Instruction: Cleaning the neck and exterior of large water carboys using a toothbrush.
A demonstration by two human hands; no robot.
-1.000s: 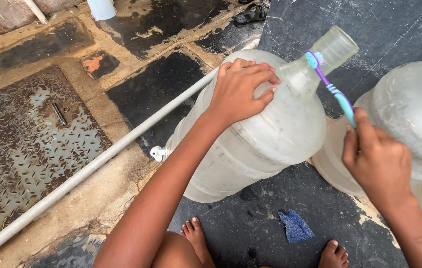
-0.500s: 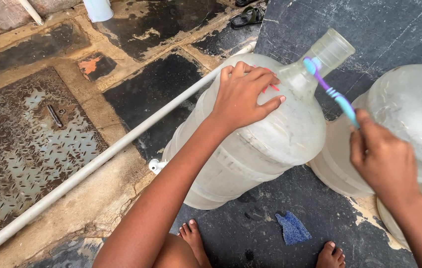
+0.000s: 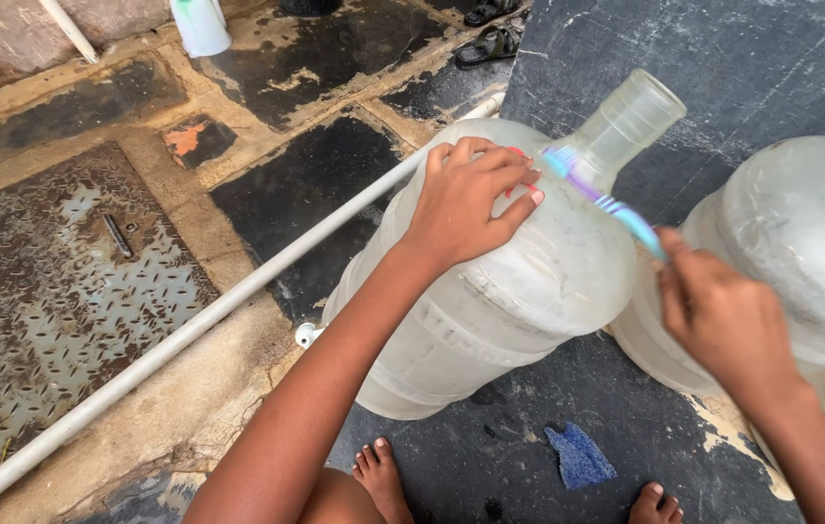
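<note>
Head view: left hand (image 3: 466,199) spread flat, fingers pressed on shoulder of big clear water jug (image 3: 519,281), which lies tilted on dark floor w/ neck up-right. Right hand (image 3: 723,320) pinched shut around handle end of blue-purple toothbrush (image 3: 598,199); brush head sits at jug shoulder just by left fingertips. 2nd jug (image 3: 805,243) just beside, on right. White pipe (image 3: 189,335) runs diagonally behind. Blue cloth scrap (image 3: 579,456) on floor betw. 2 bare feet. Metal plate (image 3: 34,301) at left.
</note>
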